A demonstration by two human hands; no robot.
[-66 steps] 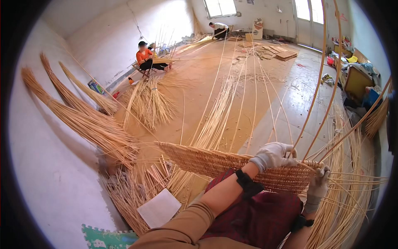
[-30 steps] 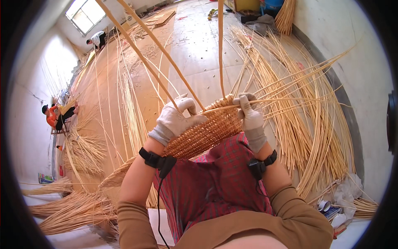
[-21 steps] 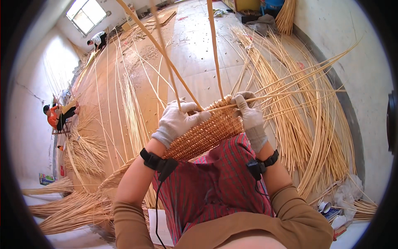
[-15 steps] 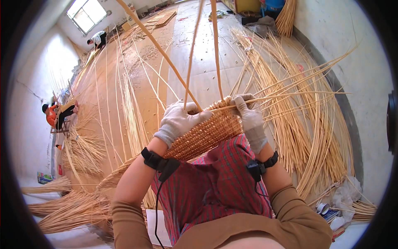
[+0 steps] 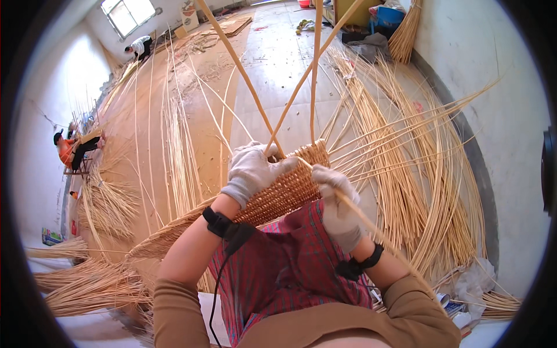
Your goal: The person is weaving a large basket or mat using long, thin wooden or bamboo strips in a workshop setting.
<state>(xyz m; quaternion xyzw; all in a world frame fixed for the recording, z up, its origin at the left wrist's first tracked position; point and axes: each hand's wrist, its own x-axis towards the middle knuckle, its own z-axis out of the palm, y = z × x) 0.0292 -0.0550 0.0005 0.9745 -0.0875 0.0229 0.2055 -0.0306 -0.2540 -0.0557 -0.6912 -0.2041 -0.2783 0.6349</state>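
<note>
A woven wicker piece (image 5: 278, 200) lies across my lap over a red checked cloth (image 5: 284, 267). My left hand (image 5: 255, 171), in a pale work glove, is closed on its upper edge, thumb pressed near the base of the upright stakes (image 5: 239, 58). Another upright stake (image 5: 314, 87) rises farther right and crosses a slanting one. My right hand (image 5: 338, 206), also gloved, is closed around a wicker rod (image 5: 394, 249). This rod runs from the weave beside my left thumb, through my right hand, and down past my right forearm.
Long loose rods (image 5: 406, 174) cover the floor on the right. Bundles of rods (image 5: 93, 287) lie at the lower left. A seated person in orange (image 5: 67, 152) is at the left wall; another person (image 5: 141, 47) bends down farther back. A blue tub (image 5: 387, 18) stands at the far right.
My right hand has moved down and toward me from the woven edge. The rod in it now slants down to the lower right. The left hand keeps its hold; one stake has swung rightward.
</note>
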